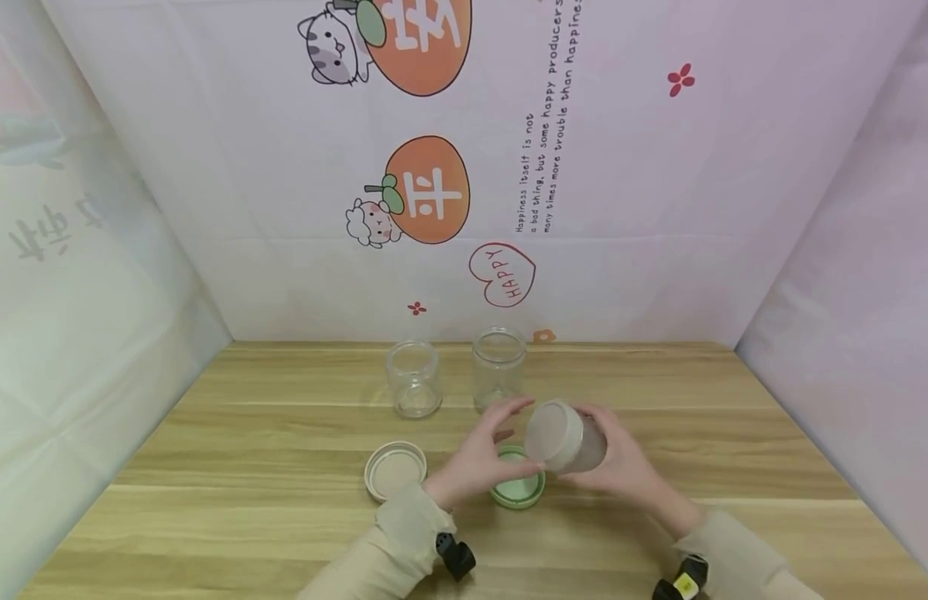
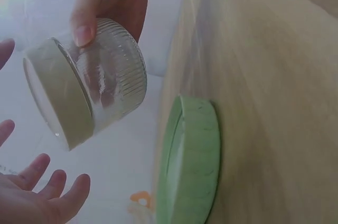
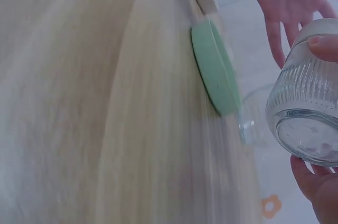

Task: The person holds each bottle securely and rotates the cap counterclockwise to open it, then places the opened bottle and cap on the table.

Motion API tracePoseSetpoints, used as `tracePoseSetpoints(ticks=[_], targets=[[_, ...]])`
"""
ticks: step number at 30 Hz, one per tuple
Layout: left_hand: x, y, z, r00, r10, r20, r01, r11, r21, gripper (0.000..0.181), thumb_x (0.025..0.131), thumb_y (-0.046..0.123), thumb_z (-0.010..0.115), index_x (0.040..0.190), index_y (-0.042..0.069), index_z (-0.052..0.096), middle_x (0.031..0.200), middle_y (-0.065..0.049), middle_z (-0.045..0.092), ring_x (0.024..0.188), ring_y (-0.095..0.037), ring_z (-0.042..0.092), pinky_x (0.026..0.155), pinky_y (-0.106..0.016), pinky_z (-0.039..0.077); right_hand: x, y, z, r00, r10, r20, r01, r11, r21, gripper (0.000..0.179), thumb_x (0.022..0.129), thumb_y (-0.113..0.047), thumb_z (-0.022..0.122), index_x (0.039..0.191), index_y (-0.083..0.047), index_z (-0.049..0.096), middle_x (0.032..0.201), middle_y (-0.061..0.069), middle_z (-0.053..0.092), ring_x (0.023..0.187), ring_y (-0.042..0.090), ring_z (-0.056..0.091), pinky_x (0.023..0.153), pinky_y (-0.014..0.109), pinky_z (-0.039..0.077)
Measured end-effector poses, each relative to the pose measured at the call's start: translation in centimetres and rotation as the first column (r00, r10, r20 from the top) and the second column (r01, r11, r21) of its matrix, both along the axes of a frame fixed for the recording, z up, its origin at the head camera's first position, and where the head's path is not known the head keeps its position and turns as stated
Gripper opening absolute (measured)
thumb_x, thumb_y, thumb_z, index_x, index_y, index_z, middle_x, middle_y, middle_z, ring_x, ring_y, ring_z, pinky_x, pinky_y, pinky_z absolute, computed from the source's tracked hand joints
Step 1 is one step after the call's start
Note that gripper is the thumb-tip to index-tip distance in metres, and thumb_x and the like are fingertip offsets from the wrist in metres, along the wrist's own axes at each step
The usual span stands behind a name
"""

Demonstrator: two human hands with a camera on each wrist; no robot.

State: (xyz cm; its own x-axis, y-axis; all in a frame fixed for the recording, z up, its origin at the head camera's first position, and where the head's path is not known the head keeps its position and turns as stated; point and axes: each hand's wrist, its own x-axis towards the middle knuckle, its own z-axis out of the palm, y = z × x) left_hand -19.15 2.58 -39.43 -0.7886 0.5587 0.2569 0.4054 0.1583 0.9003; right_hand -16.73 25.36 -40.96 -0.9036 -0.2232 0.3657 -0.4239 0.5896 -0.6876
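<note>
My right hand (image 1: pixel 627 468) grips a ribbed glass jar (image 2: pixel 117 73) by its body and holds it tilted above the table. A cream lid (image 2: pixel 58 92) sits on the jar's mouth, facing my left hand (image 1: pixel 475 460). The left fingers are spread, and in the left wrist view a gap shows between them and the lid. Below the hands, a green lid (image 1: pixel 518 502) lies on the table with its inner side up. In the right wrist view the jar's round glass base (image 3: pixel 309 137) faces the camera.
Two lidless glass jars stand toward the back: a left jar (image 1: pixel 415 383) and a right jar (image 1: pixel 498 367) behind my left fingertips. A loose cream lid (image 1: pixel 395 473) lies left of the green one. The wooden table (image 1: pixel 246 467) meets a printed cloth backdrop (image 1: pixel 621 275).
</note>
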Motion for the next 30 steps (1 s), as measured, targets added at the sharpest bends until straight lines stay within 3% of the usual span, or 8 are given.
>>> tracePoseSetpoints(ticks=[7, 16, 21, 30], targets=[[0.5, -0.7, 0.9, 0.992, -0.032, -0.121, 0.015, 0.990, -0.139, 0.078, 0.074, 0.022, 0.081, 0.142, 0.022, 0.042, 0.152, -0.009, 0.025, 0.136, -0.030, 0.032, 0.106, -0.049, 0.037, 0.4, -1.6, 0.3, 0.994, 0.100, -0.052, -0.100, 0.995, 0.010, 0.087, 0.056, -0.017, 0.091, 0.128, -0.001, 0.046, 0.123, 0.015, 0.052, 0.107, 0.027, 0.049, 0.085, 0.045, 0.044], [1.0, -1.6, 1.1, 0.961, -0.109, -0.256, 0.051, 0.974, -0.222, 0.085, 0.068, 0.023, 0.085, 0.141, 0.028, 0.042, 0.152, -0.007, 0.022, 0.137, -0.029, 0.030, 0.105, -0.049, 0.036, 0.8, -2.6, 0.0, 0.985, 0.168, -0.037, -0.168, 0.986, -0.018, 0.086, 0.058, -0.020, 0.089, 0.130, -0.005, 0.046, 0.121, 0.014, 0.057, 0.103, 0.020, 0.053, 0.082, 0.032, 0.047], [1.0, -1.9, 0.8, 0.946, -0.141, -0.290, 0.064, 0.964, -0.259, 0.085, 0.069, 0.025, 0.085, 0.142, 0.028, 0.042, 0.152, -0.004, 0.025, 0.139, -0.023, 0.027, 0.108, -0.046, 0.035, 1.0, -2.9, -0.1, 0.982, 0.188, -0.020, -0.188, 0.982, -0.031, 0.087, 0.056, -0.017, 0.089, 0.130, -0.005, 0.045, 0.120, 0.012, 0.058, 0.102, 0.018, 0.054, 0.080, 0.028, 0.048], [0.8, -2.4, 0.8, 0.925, -0.197, -0.324, 0.119, 0.962, -0.246, 0.073, 0.070, 0.020, 0.084, 0.135, 0.020, 0.051, 0.145, -0.002, 0.037, 0.134, -0.019, 0.037, 0.108, -0.035, 0.037, 1.3, -3.2, -0.1, 0.983, 0.182, -0.013, -0.182, 0.983, -0.024, 0.088, 0.054, -0.017, 0.090, 0.130, -0.007, 0.046, 0.120, 0.009, 0.059, 0.100, 0.015, 0.055, 0.079, 0.027, 0.050]])
